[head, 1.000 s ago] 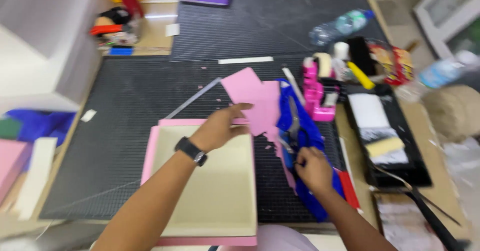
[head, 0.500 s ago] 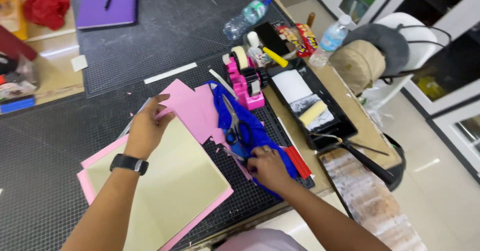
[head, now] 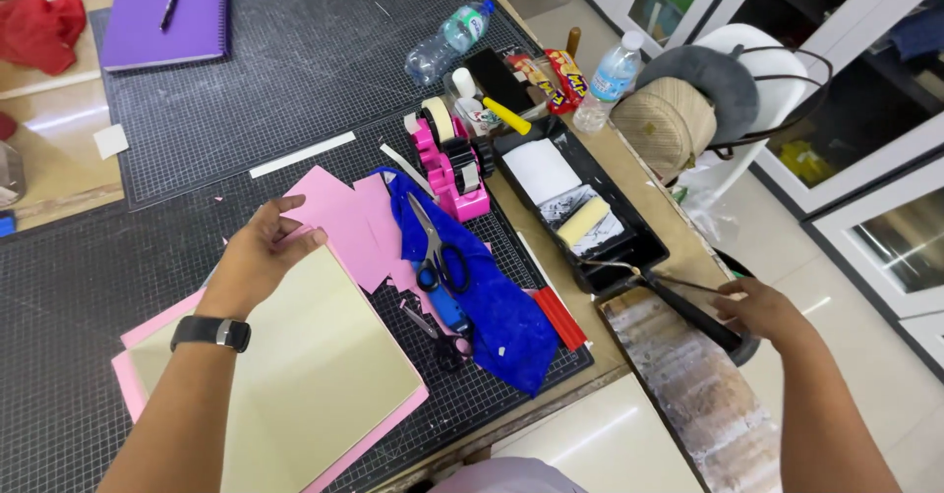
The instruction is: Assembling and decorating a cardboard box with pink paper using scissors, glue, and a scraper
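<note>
My left hand (head: 258,257), a black watch on its wrist, lies flat with fingers spread on pink paper (head: 339,213), at the far corner of a cream board (head: 315,365) that rests on another pink sheet. My right hand (head: 762,311) is off the table's right edge, its fingers curled on the end of a paint roller's black handle (head: 688,306). The handle runs from a black paint tray (head: 629,257). Between my hands lies a blue cloth (head: 501,321) with blue-handled scissors (head: 438,262) on top.
A black gridded cutting mat (head: 295,80) covers the table. On it are a pink tape dispenser (head: 452,164), two water bottles (head: 447,41), a purple notebook (head: 167,16) and a red cloth (head: 39,26). A streaked board (head: 698,395) leans at the table's right edge. A white chair (head: 757,51) holds a woven bag.
My right hand has left the blue cloth and swung right, off the table, onto the roller handle. My left hand stays on the pink paper. The view has turned right.
</note>
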